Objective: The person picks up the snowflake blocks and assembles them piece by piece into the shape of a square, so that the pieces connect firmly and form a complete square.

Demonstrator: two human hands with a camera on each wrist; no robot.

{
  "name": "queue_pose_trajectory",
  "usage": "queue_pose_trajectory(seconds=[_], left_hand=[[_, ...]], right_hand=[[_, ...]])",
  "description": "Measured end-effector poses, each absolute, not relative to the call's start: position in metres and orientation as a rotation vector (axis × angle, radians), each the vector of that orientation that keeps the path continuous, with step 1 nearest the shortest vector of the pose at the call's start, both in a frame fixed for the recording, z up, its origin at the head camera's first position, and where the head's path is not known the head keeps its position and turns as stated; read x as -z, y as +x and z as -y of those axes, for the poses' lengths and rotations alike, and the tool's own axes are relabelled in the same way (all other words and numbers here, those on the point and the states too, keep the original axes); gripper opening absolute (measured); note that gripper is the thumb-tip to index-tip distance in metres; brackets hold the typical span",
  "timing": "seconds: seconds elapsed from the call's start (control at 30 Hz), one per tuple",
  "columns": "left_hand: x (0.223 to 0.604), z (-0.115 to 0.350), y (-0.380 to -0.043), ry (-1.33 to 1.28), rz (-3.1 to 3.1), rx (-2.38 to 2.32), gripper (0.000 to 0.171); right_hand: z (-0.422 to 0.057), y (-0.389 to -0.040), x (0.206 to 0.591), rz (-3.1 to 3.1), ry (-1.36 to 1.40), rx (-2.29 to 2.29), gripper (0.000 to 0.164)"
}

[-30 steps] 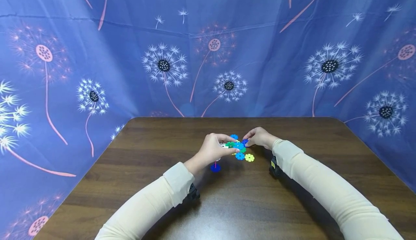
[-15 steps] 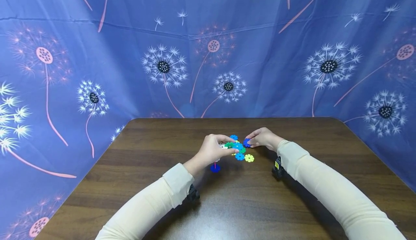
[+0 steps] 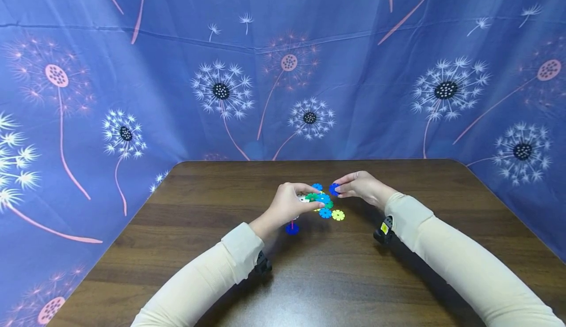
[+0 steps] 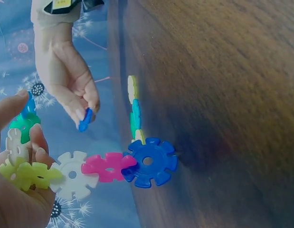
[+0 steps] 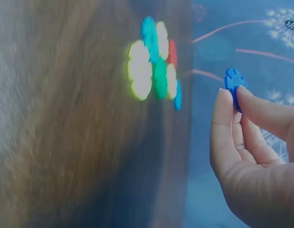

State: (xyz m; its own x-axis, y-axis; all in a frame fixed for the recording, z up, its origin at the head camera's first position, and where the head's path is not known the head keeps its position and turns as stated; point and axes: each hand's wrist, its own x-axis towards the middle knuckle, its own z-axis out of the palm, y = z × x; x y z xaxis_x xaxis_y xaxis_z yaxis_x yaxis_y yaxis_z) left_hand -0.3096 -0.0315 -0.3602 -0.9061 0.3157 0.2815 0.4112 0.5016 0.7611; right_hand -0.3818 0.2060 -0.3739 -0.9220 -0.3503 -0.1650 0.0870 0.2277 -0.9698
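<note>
Blue plastic disc (image 5: 235, 80), likely light, stiff, best held by its rim; your right grip (image 3: 364, 188) pinches it; your left grip (image 3: 287, 201), nearby, holds linked discs (image 4: 66, 166).

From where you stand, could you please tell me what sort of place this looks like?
Probably an indoor tabletop recording setup: a brown wood-look table, a blue dandelion-print cloth hung behind it, and black wrist devices that look like cameras.
</note>
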Motion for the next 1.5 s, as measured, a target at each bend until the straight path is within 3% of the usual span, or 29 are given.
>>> queue_pose_trajectory(seconds=[0.2,0.6,1.5], left_hand=[[0.360,0.031,-0.309,-0.622,2.642,1.398,0.031],[0.358,0.032,-0.309,-0.607,2.624,1.427,0.032],[0.362,0.033,-0.308,-0.672,2.622,1.347,0.029]], right_hand=[[-0.207,-0.361,0.364,-2.171,-0.321,1.776,0.040],[-0.205,-0.324,0.346,-2.232,-0.517,1.767,0.027],[-0.189,-0.309,0.348,-2.327,-0.493,1.801,0.023]])
